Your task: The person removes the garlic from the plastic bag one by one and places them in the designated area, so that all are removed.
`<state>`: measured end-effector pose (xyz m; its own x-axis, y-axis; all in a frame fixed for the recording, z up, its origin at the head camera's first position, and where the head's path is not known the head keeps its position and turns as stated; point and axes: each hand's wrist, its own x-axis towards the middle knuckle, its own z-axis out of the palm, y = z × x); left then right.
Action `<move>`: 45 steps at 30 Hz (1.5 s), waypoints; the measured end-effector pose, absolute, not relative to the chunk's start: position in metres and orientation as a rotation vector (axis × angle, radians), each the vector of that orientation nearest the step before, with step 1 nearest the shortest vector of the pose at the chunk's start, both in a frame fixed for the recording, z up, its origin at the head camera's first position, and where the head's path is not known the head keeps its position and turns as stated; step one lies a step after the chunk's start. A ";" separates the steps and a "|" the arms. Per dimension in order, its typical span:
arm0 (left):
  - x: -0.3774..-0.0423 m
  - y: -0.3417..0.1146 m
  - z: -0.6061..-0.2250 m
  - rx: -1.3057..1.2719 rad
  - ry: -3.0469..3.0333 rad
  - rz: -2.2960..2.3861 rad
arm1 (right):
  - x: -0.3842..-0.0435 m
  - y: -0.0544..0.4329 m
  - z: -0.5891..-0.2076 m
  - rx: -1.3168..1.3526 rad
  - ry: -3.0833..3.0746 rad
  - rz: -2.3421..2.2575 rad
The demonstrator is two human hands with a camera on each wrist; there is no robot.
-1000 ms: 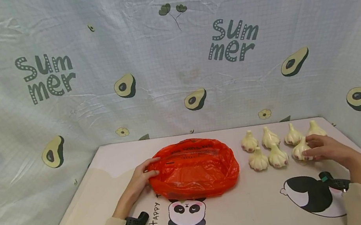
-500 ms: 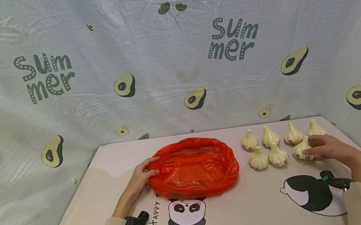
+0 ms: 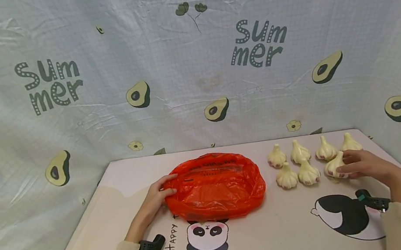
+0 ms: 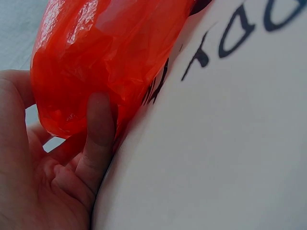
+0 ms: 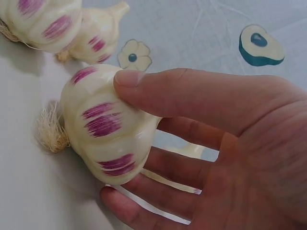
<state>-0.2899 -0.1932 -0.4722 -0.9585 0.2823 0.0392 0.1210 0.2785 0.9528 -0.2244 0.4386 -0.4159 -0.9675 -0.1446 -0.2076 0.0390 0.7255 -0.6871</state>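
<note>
Orange plastic bag (image 3: 215, 186) lies between the hands in the head view, its near-left edge gripped by the left hand (image 3: 156, 199), while the right hand (image 3: 364, 163) grasps a garlic bulb (image 3: 333, 165). Left wrist view: fingers (image 4: 98, 129) pinch the bag (image 4: 110, 52). Right wrist view: thumb and fingers (image 5: 192, 93) clasp the purple-streaked bulb (image 5: 103, 127), other garlic bulbs (image 5: 57, 26) just beyond.

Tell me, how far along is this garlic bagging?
Barely started, it seems. The orange bag lies open on the table, and no garlic shows inside it. The left hand holds the bag's rim. The right hand has its grip on one garlic bulb, tipped over at the table. Six other bulbs sit in rows beside the bag, so nearly everything is left.
</note>
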 end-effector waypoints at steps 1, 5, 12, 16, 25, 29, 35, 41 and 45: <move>-0.290 -0.193 -0.472 0.383 2.399 1.768 | -0.224 0.439 -0.415 -0.087 2.683 -1.078; -0.289 -0.193 -0.471 0.388 2.403 1.769 | -0.222 0.440 -0.412 -0.100 2.683 -1.084; -0.290 -0.193 -0.471 0.374 2.405 1.766 | -0.216 0.442 -0.400 -0.092 2.765 -1.009; -0.290 -0.193 -0.472 0.365 2.403 1.768 | -0.212 0.441 -0.392 -0.110 2.814 -0.996; -0.288 -0.194 -0.473 0.377 2.410 1.760 | -0.210 0.438 -0.384 -0.121 2.856 -0.985; -0.289 -0.194 -0.473 0.375 2.410 1.763 | -0.209 0.438 -0.382 -0.107 2.873 -0.978; -0.290 -0.193 -0.472 0.373 2.404 1.760 | -0.205 0.436 -0.375 -0.074 2.912 -0.968; -0.290 -0.193 -0.472 0.377 2.397 1.763 | -0.204 0.430 -0.366 -0.095 2.959 -0.959; -0.289 -0.194 -0.473 0.398 2.389 1.770 | -0.204 0.426 -0.362 -0.128 2.976 -0.966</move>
